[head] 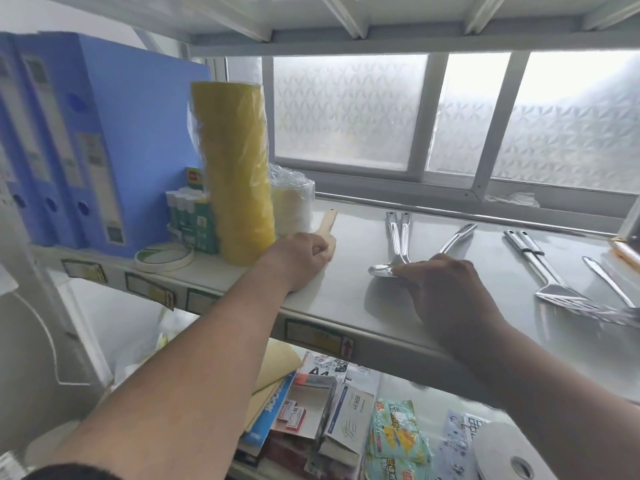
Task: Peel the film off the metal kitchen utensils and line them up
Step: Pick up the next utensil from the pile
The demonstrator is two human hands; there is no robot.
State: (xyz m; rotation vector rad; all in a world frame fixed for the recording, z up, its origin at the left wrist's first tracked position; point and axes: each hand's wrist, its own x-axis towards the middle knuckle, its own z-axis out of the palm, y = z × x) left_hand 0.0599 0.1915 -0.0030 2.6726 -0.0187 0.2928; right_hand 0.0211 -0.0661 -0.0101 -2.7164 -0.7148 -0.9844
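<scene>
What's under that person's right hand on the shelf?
The right hand rests on metal utensils: a shiny head end pokes out at the fingertips, and three handles fan away toward the window. The hand covers where they meet, so their heads are mostly hidden.

Two bare forearms, no watch or rings seen. Left hand (300,258) and right hand (446,289) bare, ungloved. Dark sleeve (65,472) edge on left arm, below the left hand.

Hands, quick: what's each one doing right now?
Left hand: closed in a loose fist on the wooden utensil.
Right hand: fingers pressed on the metal utensils; grip cannot be told.
</scene>
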